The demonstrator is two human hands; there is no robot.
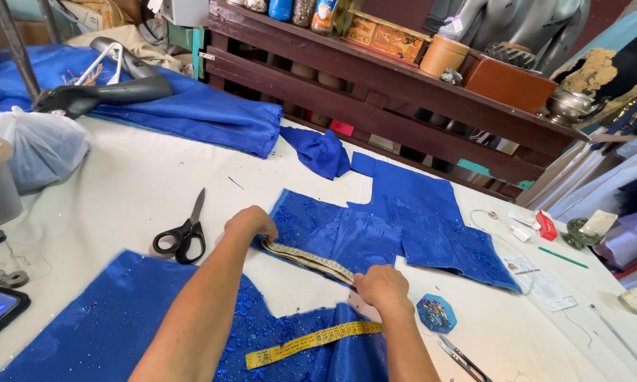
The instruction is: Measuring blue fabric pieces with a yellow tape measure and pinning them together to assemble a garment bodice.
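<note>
We held a yellow tape measure (308,260) flat on a cut piece of blue cloth (396,226) that lay in the middle of the white desk (120,191). Our left hand (251,222) pressed one end down with its fingers curled over it, and our right hand (381,286) pinched the tape further along, so the tape ran tight between them along the cloth's near edge. To do this well, we thought the tape had to stay tight and lie right on the edge, with the cloth smooth under it. The rest of the tape trailed over a second blue piece (120,332) close to us. The black scissors (184,233) lay just left of our left hand, points away. A blue pin holder (436,313) and small snips (463,359) sat just beside our right hand, so that side was tight. There was bare desk to the far left. A dark wooden shelf (375,85) stood behind, well apart.
</note>
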